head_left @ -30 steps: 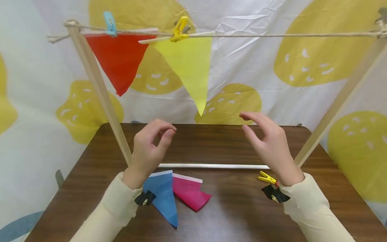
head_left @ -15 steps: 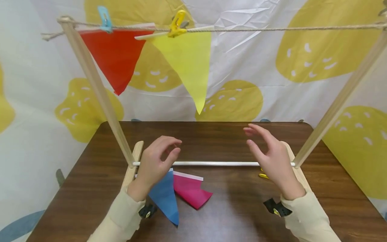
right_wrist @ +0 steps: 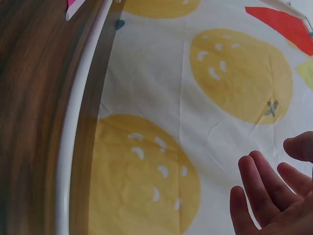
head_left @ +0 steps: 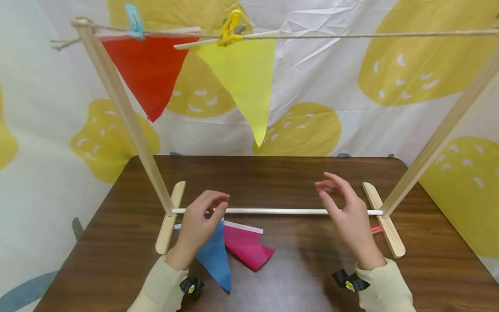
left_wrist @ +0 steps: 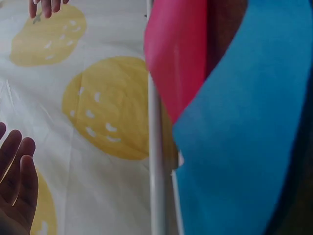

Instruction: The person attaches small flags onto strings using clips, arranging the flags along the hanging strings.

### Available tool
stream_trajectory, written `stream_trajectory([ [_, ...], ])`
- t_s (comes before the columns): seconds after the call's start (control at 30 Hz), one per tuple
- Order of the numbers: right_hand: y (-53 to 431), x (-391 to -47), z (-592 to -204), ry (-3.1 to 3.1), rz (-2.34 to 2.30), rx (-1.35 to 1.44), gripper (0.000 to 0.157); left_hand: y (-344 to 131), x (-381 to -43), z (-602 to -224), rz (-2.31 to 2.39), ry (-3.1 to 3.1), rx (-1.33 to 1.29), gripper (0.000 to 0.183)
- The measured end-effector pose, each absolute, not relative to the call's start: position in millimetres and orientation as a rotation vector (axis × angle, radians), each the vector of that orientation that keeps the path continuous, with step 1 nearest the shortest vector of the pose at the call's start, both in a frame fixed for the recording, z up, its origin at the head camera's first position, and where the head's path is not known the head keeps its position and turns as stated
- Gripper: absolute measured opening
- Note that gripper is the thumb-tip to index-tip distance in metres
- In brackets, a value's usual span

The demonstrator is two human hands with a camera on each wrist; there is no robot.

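My left hand hovers over the blue pennant, fingers loosely bent, holding nothing. Partly under the blue pennant lies a pink pennant with a white top strip. My right hand, relaxed and holding nothing, is above the table near a red clothespin. Overhead, a red pennant hangs from the twine by a light blue clothespin. A yellow pennant hangs beside it by a yellow clothespin. Each wrist view catches fingers at its edge, the left hand and the right hand.
Two wooden posts, one left and one right, stand on wooden feet and carry the twine. A white rod joins them low down. Behind the brown table hangs a white cloth with yellow fruit prints.
Both hands have come down from higher up toward the table. The yellow clothespin near the right hand has gone from sight, and the red one shows more. The head view has shifted slightly.
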State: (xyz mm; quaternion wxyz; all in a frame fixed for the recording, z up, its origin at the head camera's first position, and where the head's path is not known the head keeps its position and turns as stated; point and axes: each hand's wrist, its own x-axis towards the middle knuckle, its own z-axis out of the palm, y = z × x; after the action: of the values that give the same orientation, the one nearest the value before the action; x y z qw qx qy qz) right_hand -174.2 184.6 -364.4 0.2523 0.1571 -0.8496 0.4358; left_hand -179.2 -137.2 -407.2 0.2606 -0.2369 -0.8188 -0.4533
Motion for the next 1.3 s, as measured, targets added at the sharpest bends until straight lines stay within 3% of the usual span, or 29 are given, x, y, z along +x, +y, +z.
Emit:
stream_trajectory([
  [0.43, 190.3, -170.1, -384.9, -2.304, 1.364, 0.318, 0.037, -139.7, -176.2, -427.8, -1.322, -2.249, -0.521, 0.020],
  [1.3, 220.3, -164.3, -417.9, -2.272, 1.542, 0.030, 0.037, -143.1, -177.1, -452.7, -1.619, -2.305, -0.281, 0.026],
])
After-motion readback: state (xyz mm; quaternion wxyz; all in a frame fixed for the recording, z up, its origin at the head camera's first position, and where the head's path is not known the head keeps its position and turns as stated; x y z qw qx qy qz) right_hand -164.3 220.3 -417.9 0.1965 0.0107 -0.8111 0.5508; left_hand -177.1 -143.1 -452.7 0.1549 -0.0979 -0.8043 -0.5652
